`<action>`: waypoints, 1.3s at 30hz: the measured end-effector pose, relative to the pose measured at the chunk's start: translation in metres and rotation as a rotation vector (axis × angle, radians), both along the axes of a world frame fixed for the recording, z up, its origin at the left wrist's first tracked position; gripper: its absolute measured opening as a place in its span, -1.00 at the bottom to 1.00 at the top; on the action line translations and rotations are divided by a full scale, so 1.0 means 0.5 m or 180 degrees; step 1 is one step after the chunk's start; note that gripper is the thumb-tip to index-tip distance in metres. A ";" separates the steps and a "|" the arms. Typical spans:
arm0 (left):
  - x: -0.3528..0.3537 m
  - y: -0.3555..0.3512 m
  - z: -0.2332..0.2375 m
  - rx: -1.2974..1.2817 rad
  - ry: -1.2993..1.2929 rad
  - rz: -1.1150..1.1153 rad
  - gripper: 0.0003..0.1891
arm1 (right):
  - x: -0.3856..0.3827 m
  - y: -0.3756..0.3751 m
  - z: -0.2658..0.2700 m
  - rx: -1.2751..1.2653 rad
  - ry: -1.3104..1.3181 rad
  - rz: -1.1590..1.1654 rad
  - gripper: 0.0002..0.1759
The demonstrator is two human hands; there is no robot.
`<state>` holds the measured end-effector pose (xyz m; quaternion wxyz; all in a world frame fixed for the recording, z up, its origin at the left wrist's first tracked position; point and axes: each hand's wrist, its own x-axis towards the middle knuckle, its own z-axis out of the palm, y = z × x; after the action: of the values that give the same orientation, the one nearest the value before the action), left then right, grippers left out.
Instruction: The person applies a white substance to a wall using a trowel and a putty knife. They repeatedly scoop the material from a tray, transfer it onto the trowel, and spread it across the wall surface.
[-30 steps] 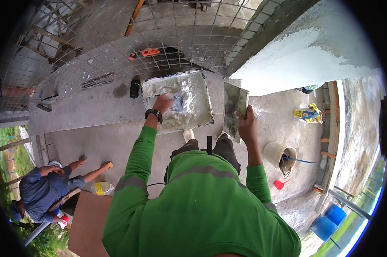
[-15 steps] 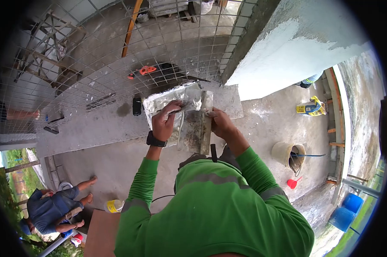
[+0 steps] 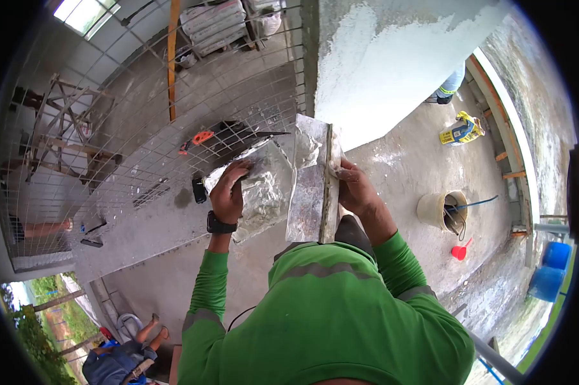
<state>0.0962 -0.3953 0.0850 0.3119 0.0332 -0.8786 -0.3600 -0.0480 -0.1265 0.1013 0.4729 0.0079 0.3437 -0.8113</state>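
The head view looks down past a green long-sleeved top with grey bands to two bare hands. The right hand (image 3: pixel 360 187) grips a flat, grey, plaster-smeared board (image 3: pixel 307 199) by the long raised strip along its right edge, the fingers closed around that strip. A small lump of wet white plaster (image 3: pixel 309 151) sits on the board's upper part. The left hand (image 3: pixel 228 194), with a black wristwatch (image 3: pixel 221 222) at its wrist, is bent over the left side of a shallow rectangular tray (image 3: pixel 241 238) spread with white plaster; its fingers are curled, and I cannot tell whether they hold anything. The board stands just right of the tray and overlaps its right side in view. Beyond the tray lies an orange-and-black tool (image 3: pixel 200 138). To the right, a cream plastic bucket (image 3: pixel 432 213) with tools inside stands on the concrete floor (image 3: pixel 398 160), near a red plastic dipper (image 3: pixel 459 253). A co-worker in dark blue (image 3: pixel 117 363) is at lower left.
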 end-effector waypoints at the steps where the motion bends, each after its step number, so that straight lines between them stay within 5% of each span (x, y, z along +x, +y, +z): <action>1: -0.009 0.012 0.002 0.0827 -0.0222 0.0148 -0.80 | -0.016 0.017 0.009 0.0025 0.0136 -0.0048 -0.54; 5: -0.085 0.041 0.035 0.2904 -0.0855 -0.0643 -0.65 | -0.108 0.066 -0.017 0.0424 0.0456 -0.0199 -0.53; 9: -0.198 0.096 0.017 0.3057 -0.1147 -0.1258 -0.61 | -0.173 0.083 -0.091 0.0060 0.0775 0.0590 -0.43; 16: -0.286 0.151 -0.018 0.2785 -0.2040 -0.0771 -0.58 | -0.242 0.197 -0.105 -0.0383 0.0137 0.0201 -0.43; 24: -0.235 0.212 -0.098 0.3757 -0.1861 0.0135 -0.76 | -0.478 0.417 -0.063 -0.0030 0.0518 -0.2022 -0.59; 31: -0.206 0.218 -0.107 0.4086 -0.1444 0.0238 -0.69 | -0.844 0.571 0.167 0.0449 0.2033 -0.3785 -0.58; 35: -0.187 0.198 -0.099 0.3981 -0.1181 0.0466 -0.66 | -0.975 0.607 0.410 0.0452 0.2810 -0.4413 -0.58; 39: -0.150 0.134 -0.135 0.4097 -0.0985 0.0425 -0.61 | -1.059 0.631 0.630 0.1635 0.3745 -0.4885 -0.56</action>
<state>0.0212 -0.3284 0.0177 0.1218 0.3185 -0.5189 -0.7839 -0.5773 0.1891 0.4163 -0.4403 -0.0732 0.5899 -0.6729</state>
